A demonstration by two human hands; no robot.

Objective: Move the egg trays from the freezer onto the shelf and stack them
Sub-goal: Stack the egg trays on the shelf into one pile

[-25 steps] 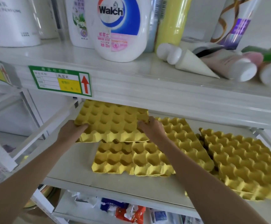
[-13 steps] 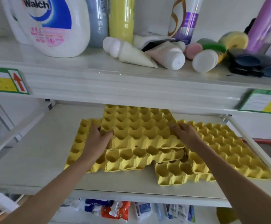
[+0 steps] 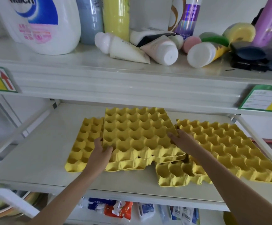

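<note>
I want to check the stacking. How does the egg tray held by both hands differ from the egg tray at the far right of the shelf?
The held egg tray lies square to the shelf edge; the right egg tray is turned at an angle.
The left hand and right hand grip the held tray's sides; nothing grips the right tray.
The held tray sits on top of other trays, higher than the right one.
Both are yellow, empty and cups-up.
</note>
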